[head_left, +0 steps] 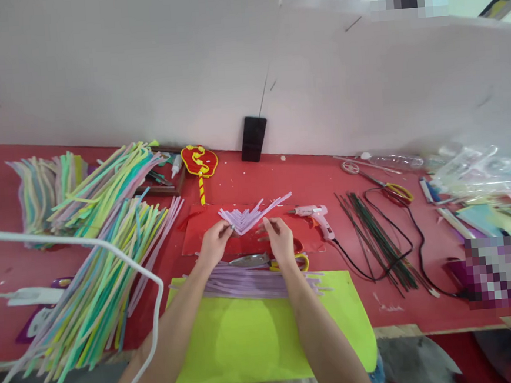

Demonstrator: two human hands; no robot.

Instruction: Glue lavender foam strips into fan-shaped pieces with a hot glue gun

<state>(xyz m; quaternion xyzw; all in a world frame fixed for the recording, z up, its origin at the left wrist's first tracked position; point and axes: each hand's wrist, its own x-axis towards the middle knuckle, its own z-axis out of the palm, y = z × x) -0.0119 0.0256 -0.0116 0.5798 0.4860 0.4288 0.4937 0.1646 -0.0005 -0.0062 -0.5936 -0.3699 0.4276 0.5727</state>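
A woven piece of lilac pipe cleaners lies on a red sheet, its strands forming nested V shapes. My left hand pinches the piece at its left lower edge, fingers closed on it. My right hand rests at the piece's right lower edge, fingers curled against the strands. A loose bundle of lilac pipe cleaners lies just below both hands. Scissors with yellow handles lie between my wrists.
Pastel pipe cleaners are heaped at left. A pink glue gun with a black cord, green wire stems and another pair of scissors lie to the right. A lime foam sheet covers the near edge. A black phone leans on the wall.
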